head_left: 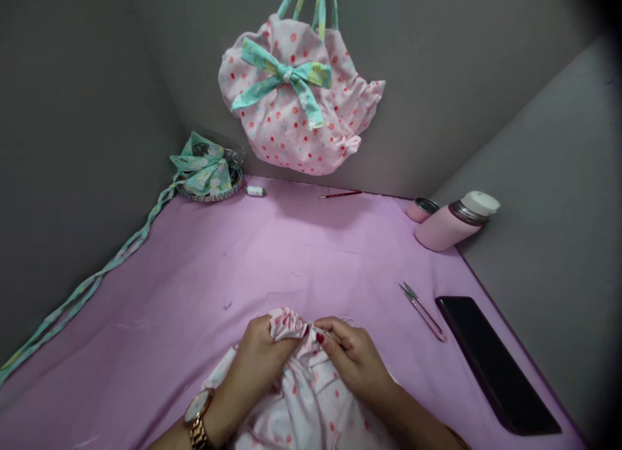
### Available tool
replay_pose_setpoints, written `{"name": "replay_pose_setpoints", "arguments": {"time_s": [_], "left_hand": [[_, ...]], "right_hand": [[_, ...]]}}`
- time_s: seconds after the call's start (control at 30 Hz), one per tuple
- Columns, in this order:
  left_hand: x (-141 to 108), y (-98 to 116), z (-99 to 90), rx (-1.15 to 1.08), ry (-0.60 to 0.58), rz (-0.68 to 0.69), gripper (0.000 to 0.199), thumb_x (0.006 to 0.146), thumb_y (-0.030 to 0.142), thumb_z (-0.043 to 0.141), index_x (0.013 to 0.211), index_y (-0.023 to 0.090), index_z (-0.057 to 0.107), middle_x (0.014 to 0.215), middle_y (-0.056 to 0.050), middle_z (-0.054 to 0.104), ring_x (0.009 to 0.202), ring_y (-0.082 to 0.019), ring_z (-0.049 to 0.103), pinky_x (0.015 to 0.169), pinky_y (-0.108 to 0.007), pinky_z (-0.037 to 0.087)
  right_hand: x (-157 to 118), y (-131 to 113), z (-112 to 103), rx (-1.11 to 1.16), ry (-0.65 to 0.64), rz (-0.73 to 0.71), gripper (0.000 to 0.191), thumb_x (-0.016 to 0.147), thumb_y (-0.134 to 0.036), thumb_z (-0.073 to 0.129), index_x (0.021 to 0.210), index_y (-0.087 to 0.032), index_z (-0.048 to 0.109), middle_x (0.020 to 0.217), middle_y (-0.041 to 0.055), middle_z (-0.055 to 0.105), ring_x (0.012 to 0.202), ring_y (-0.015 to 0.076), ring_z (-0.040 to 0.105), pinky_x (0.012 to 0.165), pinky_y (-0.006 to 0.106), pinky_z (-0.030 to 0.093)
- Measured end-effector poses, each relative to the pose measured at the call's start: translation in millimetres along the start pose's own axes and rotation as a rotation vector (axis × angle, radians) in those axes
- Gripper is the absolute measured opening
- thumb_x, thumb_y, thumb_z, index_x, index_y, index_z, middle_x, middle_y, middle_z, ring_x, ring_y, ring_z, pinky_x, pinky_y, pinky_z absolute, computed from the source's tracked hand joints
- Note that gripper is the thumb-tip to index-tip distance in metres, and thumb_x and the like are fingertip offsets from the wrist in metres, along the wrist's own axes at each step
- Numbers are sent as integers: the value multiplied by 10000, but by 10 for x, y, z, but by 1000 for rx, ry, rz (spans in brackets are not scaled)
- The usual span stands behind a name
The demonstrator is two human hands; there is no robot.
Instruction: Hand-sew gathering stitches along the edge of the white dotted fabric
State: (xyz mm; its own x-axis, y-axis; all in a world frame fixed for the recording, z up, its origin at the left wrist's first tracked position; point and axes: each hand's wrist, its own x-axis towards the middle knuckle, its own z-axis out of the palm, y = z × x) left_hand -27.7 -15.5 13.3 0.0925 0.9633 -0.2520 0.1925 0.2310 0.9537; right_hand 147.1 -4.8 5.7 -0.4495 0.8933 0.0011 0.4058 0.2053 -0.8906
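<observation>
A white and pink fabric piece with red dots (311,398) lies bunched at the bottom centre, its gathered edge raised between both hands. My left hand (260,349), with a watch at the wrist, is closed round the ruffled edge. Thumb and fingers of my right hand (347,349) pinch the same edge just to the right, close to the left fingertips. Whether a needle or thread sits between the fingers is too small to tell. Pink-handled thread snips (425,314) rest on the cloth to the right of my right hand.
The table has a pink-purple cloth (311,243). A dotted fabric bag (296,126) hangs at the back. A basket (218,194) with green fabric and a thread spool (255,191) stand back left. At right are a pink flask (447,226), a cup (420,210) and a black slab (498,362).
</observation>
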Motion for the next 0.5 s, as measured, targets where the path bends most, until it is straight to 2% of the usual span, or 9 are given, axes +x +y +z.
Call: {"name": "replay_pose_setpoints", "arguments": {"time_s": [0.1,0.17,0.37,0.5], "left_hand": [[43,-13,0,-141,-18,-111,120,703,234,542,607,164,529,576,29,495,555,-121,448,545,-236,362],[59,-17,-2,-183,-24,-139,105,696,239,552,629,159,544,596,21,512,568,-124,463,558,-241,371],[59,-45,-11,-203,-39,-134,121,722,237,527,633,158,546,605,21,493,575,-117,447,551,-238,355],[62,-28,-27,-261,-75,-152,74,678,195,536,617,154,550,593,24,496,557,-108,438,536,-230,346]], "right_hand": [[11,6,-8,68,-30,-18,256,886,-224,443,1047,-178,637,902,54,697,812,163,648,724,238,482],[19,12,-11,109,-34,-24,255,884,-211,448,1038,-185,650,952,60,696,840,163,649,738,237,486],[29,10,-22,189,-40,12,235,870,-226,487,1004,-180,676,915,64,707,804,166,652,710,239,489],[34,-12,-41,237,-70,34,230,870,-252,500,989,-180,683,888,61,709,783,164,647,701,241,487]]}}
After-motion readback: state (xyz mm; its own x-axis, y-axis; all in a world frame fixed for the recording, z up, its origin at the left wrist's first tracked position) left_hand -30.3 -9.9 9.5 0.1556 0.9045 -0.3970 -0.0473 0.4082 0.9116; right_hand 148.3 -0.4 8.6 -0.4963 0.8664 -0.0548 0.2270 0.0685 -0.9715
